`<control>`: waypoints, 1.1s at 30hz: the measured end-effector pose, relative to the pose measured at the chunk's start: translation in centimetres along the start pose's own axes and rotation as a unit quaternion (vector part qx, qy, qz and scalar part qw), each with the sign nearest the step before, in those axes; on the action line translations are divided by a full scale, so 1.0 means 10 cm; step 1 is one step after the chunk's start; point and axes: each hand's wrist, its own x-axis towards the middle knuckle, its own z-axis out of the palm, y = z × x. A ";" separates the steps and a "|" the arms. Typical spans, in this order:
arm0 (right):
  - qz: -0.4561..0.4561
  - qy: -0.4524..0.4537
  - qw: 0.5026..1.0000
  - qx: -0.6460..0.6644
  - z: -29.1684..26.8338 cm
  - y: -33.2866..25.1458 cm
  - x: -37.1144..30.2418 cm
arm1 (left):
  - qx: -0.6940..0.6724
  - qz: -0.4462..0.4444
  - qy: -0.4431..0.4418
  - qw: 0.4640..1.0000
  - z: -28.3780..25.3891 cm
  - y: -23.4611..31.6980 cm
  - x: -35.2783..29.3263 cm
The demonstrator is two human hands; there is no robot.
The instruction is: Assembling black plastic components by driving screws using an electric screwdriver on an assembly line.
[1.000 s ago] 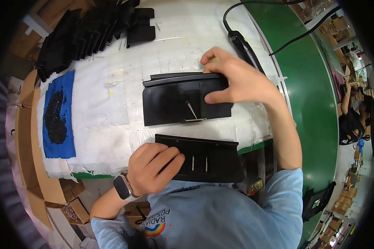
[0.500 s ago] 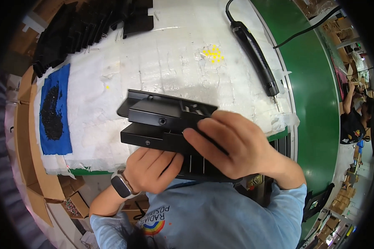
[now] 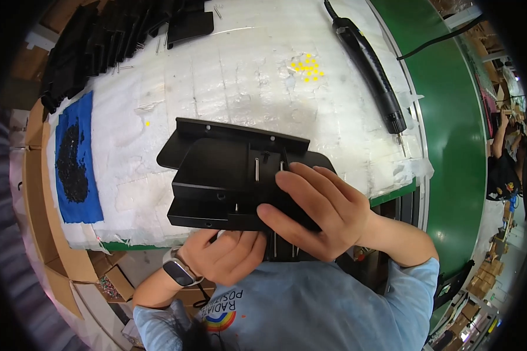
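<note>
In front of my body I hold several black bent metal brackets point(image 3: 216, 167) stacked together. Slim silver pins point(image 3: 256, 169) stand in or lie on the brackets' inner faces. My right hand point(image 3: 331, 213) clasps the right part of the stack, thumb on the near side and fingers over the far side. Under the near edge, the curled fingers of my left hand point(image 3: 231, 257) press against the brackets; its fingertips are hidden. More pins show just below the stack between my two hands.
A black electric screwdriver point(image 3: 372, 76) lies at right on the white-covered table point(image 3: 234, 88). Small yellow dots point(image 3: 307, 67) are grouped at centre back. At left, a blue cloth point(image 3: 91, 193) bears a heap of small black pieces point(image 3: 71, 167); more black brackets point(image 3: 114, 35) stand behind it.
The brackets have tilted, so more of their inner faces and silver pins shows. Both hands stay on them. The whole view has shifted slightly.
</note>
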 end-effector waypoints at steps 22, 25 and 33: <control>0.473 0.263 0.747 0.386 -0.88 0.69 -0.51 | -0.118 -0.293 0.101 0.943 -0.11 -0.19 0.33; 0.495 0.389 0.653 0.420 -1.28 0.58 -0.96 | -0.285 -0.415 0.097 0.859 0.01 -0.25 0.52; 0.624 0.479 0.578 0.217 -2.26 0.41 -2.69 | 0.067 -0.118 0.020 0.991 -0.14 -0.73 0.53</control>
